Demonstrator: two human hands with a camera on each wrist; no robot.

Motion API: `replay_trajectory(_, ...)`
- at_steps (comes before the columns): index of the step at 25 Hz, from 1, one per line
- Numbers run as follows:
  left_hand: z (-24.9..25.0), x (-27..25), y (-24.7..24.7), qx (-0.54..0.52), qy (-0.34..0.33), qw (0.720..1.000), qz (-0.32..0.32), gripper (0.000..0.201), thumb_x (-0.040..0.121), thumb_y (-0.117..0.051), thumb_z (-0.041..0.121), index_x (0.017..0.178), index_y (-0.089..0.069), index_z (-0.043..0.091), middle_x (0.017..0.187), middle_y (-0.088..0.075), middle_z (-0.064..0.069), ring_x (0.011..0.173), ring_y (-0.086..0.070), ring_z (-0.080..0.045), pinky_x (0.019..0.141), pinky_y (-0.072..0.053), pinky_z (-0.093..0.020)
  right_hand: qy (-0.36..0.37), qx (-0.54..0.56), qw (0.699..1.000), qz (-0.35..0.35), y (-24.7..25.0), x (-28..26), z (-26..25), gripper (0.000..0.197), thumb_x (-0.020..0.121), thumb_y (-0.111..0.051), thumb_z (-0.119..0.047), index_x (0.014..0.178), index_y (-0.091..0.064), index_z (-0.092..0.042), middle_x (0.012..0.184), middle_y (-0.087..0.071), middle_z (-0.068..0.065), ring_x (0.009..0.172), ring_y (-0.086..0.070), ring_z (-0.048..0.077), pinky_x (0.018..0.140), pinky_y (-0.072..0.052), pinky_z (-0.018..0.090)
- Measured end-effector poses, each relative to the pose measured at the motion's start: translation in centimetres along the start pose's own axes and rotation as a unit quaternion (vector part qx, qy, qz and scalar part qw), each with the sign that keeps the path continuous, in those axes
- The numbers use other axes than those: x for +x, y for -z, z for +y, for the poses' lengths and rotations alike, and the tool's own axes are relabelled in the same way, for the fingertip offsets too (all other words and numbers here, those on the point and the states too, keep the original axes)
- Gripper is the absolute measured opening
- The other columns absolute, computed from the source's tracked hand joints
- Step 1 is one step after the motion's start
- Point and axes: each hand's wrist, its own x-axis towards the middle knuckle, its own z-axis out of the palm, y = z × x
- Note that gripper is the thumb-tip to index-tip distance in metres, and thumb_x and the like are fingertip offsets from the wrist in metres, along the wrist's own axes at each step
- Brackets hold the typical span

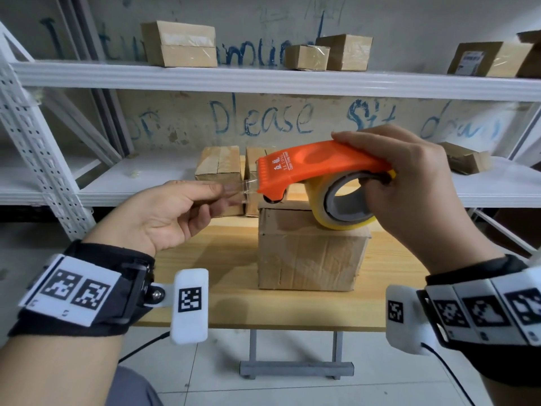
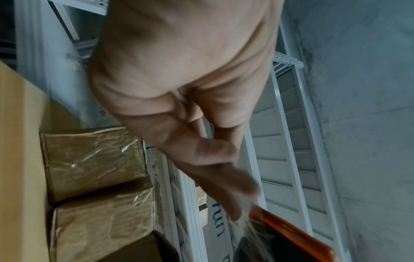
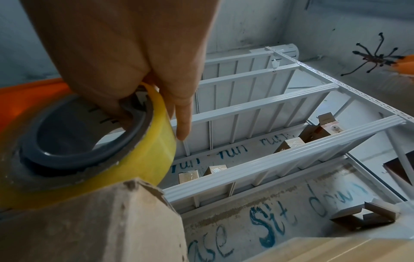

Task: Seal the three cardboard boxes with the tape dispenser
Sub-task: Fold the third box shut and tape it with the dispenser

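My right hand (image 1: 389,159) grips the orange tape dispenser (image 1: 316,168), fingers hooked through the yellowish tape roll (image 1: 342,206). The roll rests on top of a cardboard box (image 1: 310,256) standing on the wooden table (image 1: 228,259). My left hand (image 1: 225,190) pinches the clear tape end (image 1: 247,187) at the dispenser's blade, left of the box. Two taped boxes (image 1: 219,168) (image 1: 254,164) stand side by side behind. The left wrist view shows the fingers (image 2: 235,203) on the tape strip (image 2: 246,228). In the right wrist view the roll (image 3: 139,159) touches the box (image 3: 100,221).
A white metal shelf rack (image 1: 263,80) stands behind the table, with several taped boxes on its upper board (image 1: 181,45) and an open flattened box (image 1: 465,161) on the lower right. The table's front edge lies near my wrists, with tiled floor below.
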Motion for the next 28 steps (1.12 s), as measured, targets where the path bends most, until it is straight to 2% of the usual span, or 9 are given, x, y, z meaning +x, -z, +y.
replay_trajectory(2, 0.1, 0.0, 0.3, 0.007, -0.002, 1.0, -0.03, 0.019, 0.08, -0.066, 0.01, 0.067, -0.079, 0.009, 0.076, -0.076, -0.009, 0.03, -0.043, 0.0, 0.031, -0.028, -0.005, 0.001, -0.009, 1.0, 0.0, 0.1, 0.0, 0.1, 0.069, 0.067, -0.051, 0.021, 0.125, -0.067, -0.012, 0.114, -0.066, 0.005, 0.105, -0.061, 0.016, 0.091, -0.048, 0.02)
replay_trajectory(4, 0.0, 0.0, 0.4, 0.016, -0.003, 0.998, -0.052, 0.015, 0.074, -0.067, 0.013, 0.066, -0.08, 0.011, 0.078, -0.076, -0.008, 0.027, -0.034, 0.0, 0.03, -0.023, -0.005, 0.001, -0.014, 1.0, -0.001, 0.4, 0.0, 0.2, 0.068, 0.068, -0.053, 0.021, 0.126, -0.067, -0.012, 0.115, -0.066, 0.005, 0.106, -0.061, 0.015, 0.092, -0.047, 0.017)
replay_trajectory(9, -0.1, 0.2, 0.2, 0.014, 0.002, 0.998, -0.053, 0.012, 0.071, -0.068, 0.013, 0.079, -0.075, 0.008, 0.075, -0.073, -0.006, 0.025, -0.031, -0.001, 0.03, -0.019, -0.006, -0.01, -0.016, 1.0, 0.002, 0.2, -0.2, 0.1, 0.068, 0.069, -0.053, 0.021, 0.127, -0.066, -0.012, 0.118, -0.066, 0.005, 0.108, -0.06, 0.013, 0.096, -0.045, 0.015)
replay_trajectory(13, 0.2, 0.3, 1.4, 0.018, -0.017, 0.999, -0.034, 0.006, 0.072, -0.069, 0.013, 0.074, -0.064, 0.01, 0.068, -0.067, 0.0, 0.025, -0.029, -0.001, 0.03, -0.016, -0.008, -0.022, -0.02, 0.999, 0.012, 0.9, -0.4, 0.8, 0.067, 0.068, -0.053, 0.02, 0.126, -0.066, -0.011, 0.117, -0.064, -0.002, 0.108, -0.056, 0.006, 0.097, -0.04, 0.008)
replay_trajectory(17, -0.7, 1.0, 1.8, 0.033, 0.002, 0.999, -0.032, 0.01, 0.07, -0.071, 0.014, 0.06, -0.069, 0.014, 0.073, -0.07, -0.001, 0.026, -0.029, 0.0, 0.029, -0.019, -0.009, -0.047, -0.03, 0.998, 0.015, 1.3, -0.5, 1.6, 0.066, 0.068, -0.051, 0.02, 0.124, -0.067, -0.01, 0.111, -0.065, 0.0, 0.1, -0.054, 0.002, 0.091, -0.037, 0.002)
replay_trajectory(19, -1.2, 1.4, 1.5, 0.034, 0.023, 0.999, -0.035, 0.006, 0.07, -0.07, 0.015, 0.074, -0.068, 0.012, 0.074, -0.072, -0.002, 0.026, -0.028, 0.0, 0.03, -0.017, -0.01, -0.05, -0.031, 0.998, 0.014, 1.0, -0.6, 1.7, 0.066, 0.068, -0.05, 0.02, 0.124, -0.067, -0.011, 0.108, -0.064, -0.002, 0.098, -0.053, 0.0, 0.089, -0.037, 0.001)
replay_trajectory(22, -2.2, 1.8, 1.2, 0.088, 0.075, 0.992, -0.053, 0.021, 0.072, -0.07, 0.017, 0.091, -0.065, 0.009, 0.076, -0.073, -0.002, 0.029, -0.027, 0.001, 0.032, -0.017, -0.011, -0.052, -0.028, 0.998, 0.013, 0.6, -0.8, 1.9, 0.067, 0.068, -0.05, 0.021, 0.124, -0.067, -0.012, 0.108, -0.063, -0.003, 0.097, -0.053, 0.001, 0.088, -0.036, 0.0)
replay_trajectory(25, -3.5, 2.0, 0.8, 0.134, 0.125, 0.98, -0.074, 0.028, 0.071, -0.071, 0.018, 0.096, -0.065, 0.007, 0.08, -0.076, -0.003, 0.029, -0.029, 0.001, 0.034, -0.016, -0.01, -0.054, -0.029, 0.998, -0.006, 0.4, -0.9, 1.6, 0.068, 0.07, -0.049, 0.021, 0.125, -0.066, -0.014, 0.113, -0.065, 0.0, 0.102, -0.057, 0.007, 0.091, -0.039, 0.005)
replay_trajectory(28, -4.0, 2.2, 0.7, 0.121, 0.154, 0.977, -0.081, 0.029, 0.069, -0.07, 0.015, 0.096, -0.064, 0.007, 0.082, -0.077, -0.005, 0.029, -0.028, 0.002, 0.035, -0.015, -0.009, -0.05, -0.033, 0.998, -0.01, 0.5, -0.8, 1.5, 0.068, 0.07, -0.048, 0.021, 0.126, -0.066, -0.015, 0.115, -0.065, 0.001, 0.104, -0.057, 0.009, 0.092, -0.039, 0.006)
